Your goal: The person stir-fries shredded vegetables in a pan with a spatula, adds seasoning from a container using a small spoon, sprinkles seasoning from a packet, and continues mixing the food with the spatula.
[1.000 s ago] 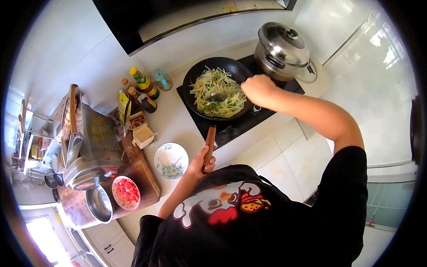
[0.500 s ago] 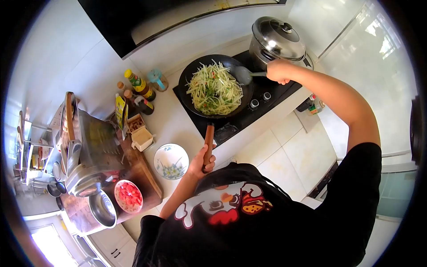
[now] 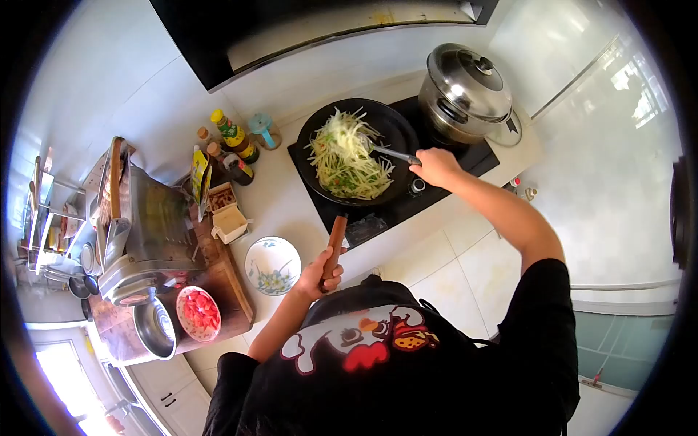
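Shreds (image 3: 352, 178) of pale food lie heaped in a black pan (image 3: 403, 131) at the upper centre of the frame. Near the middle, the person's left hand (image 3: 318, 276) is wrapped around its wooden handle (image 3: 337, 236). Farther up and right, the right hand (image 3: 438, 168) grips a spatula (image 3: 396, 153), its head hidden among the shreds. A lidded pot (image 3: 465, 94) stands upper right.

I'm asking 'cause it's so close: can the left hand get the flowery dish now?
Probably yes, but only after letting go: the left hand is wrapped around the pan handle. The flowery dish sits close by, with nothing seen between hand and dish.
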The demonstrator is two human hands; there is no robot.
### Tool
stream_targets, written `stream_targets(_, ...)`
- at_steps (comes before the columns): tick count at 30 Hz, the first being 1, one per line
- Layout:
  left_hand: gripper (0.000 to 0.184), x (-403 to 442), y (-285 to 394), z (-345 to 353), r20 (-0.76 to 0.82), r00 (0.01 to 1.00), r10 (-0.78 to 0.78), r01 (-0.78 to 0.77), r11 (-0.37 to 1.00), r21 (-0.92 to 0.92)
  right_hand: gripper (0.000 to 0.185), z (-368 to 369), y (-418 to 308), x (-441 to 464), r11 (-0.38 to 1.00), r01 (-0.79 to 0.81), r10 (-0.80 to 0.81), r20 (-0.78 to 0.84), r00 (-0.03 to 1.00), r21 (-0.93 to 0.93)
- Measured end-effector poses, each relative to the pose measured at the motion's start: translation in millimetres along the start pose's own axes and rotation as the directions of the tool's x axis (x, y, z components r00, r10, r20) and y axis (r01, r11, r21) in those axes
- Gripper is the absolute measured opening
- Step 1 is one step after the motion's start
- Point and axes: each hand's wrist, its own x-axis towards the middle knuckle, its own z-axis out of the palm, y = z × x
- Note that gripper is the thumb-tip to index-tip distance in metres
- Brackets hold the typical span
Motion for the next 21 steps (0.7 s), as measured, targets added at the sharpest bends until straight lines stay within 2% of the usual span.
stream_targets(2, 0.039, -0.9, 0.5, 0.6, -0.020, 1.000, 0.006, -0.006, 1.000, -0.004, 0.028, -31.9, -7.3, -5.7, 0.964, 0.126, -0.130, -0.002, 0.991, -0.232)
stream_targets(4, 0.039, -0.2, -0.1, -1.2, -0.025, 1.000, 0.011, -0.010, 1.000, 0.004, 0.027, -62.3, -12.4, -11.9, 0.908, 0.207, -0.223, -0.003, 0.975, -0.364)
stream_targets(9, 0.038, -0.3, -2.7, -2.8, -0.031, 0.999, 0.021, -0.021, 1.000, 0.001, 0.035, -114.4, 0.1, -0.7, 0.971, 0.024, -0.013, 0.050, 0.999, -0.237)
stream_targets(12, 0.037, -0.5, -3.4, -1.0, -0.011, 0.999, 0.039, -0.039, 0.999, -0.022, 0.039, -118.1, 26.2, 29.3, 0.982, -0.091, 0.100, 0.047, 0.994, -0.167)
stream_targets(14, 0.034, -0.9, -0.6, 2.4, -0.066, 0.997, 0.048, -0.045, 0.998, 0.050, 0.042, -103.9, 40.2, 60.9, 0.974, -0.167, 0.180, 0.075, 0.981, -0.156)
stream_targets(15, 0.034, -1.6, 0.5, 5.6, -0.071, 0.996, 0.060, -0.057, 0.997, 0.046, 0.042, -93.9, 43.6, 77.9, 0.976, -0.155, 0.167, 0.073, 0.983, -0.156)
stream_targets(17, 0.034, -1.9, -0.4, 12.0, -0.125, 0.988, 0.094, -0.066, 0.975, 0.213, 0.042, -75.5, 45.0, 109.0, 0.971, -0.193, 0.195, 0.006, 0.981, -0.144)
stream_targets(19, 0.033, -1.4, -0.6, 13.4, -0.128, 0.987, 0.093, -0.072, 0.984, 0.163, 0.042, -68.1, 36.3, 134.0, 0.992, -0.078, 0.083, 0.048, 0.995, -0.097)
stream_targets(21, 0.033, -1.1, -0.2, 13.9, -0.124, 0.987, 0.104, -0.085, 0.985, 0.148, 0.038, -69.0, 26.3, 152.2, 0.990, 0.132, -0.131, 0.027, 0.991, -0.046)
